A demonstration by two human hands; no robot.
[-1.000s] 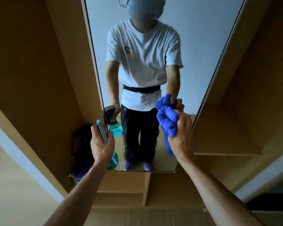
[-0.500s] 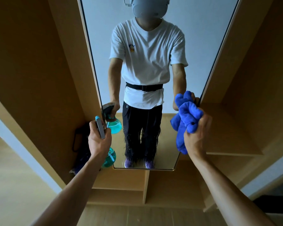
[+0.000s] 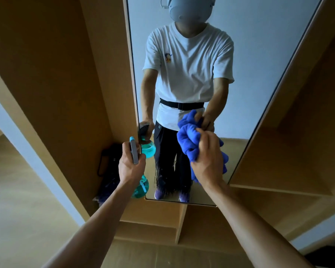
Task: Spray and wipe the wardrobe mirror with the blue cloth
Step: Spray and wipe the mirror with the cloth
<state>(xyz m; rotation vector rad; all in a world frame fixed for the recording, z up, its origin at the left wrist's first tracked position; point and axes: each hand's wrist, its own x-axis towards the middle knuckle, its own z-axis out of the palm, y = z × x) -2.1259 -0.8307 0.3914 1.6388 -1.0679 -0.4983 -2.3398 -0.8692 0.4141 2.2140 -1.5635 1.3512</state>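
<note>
A tall wardrobe mirror fills the middle of the view and reflects a person in a white T-shirt. My right hand grips a bunched blue cloth and presses it against the lower middle of the glass. Wet streaks run down the glass just left of the cloth, near the bottom. My left hand holds a teal spray bottle by its grey trigger head, beside the mirror's lower left edge.
Wooden wardrobe panels flank the mirror on both sides, with a shelf at the right. A dark bag sits in the left compartment behind the bottle. A wooden ledge and divider lie below the mirror.
My right hand swept the blue cloth right to the mirror's right edge, then back left toward the middle. The left hand with the bottle stayed about where it was.
</note>
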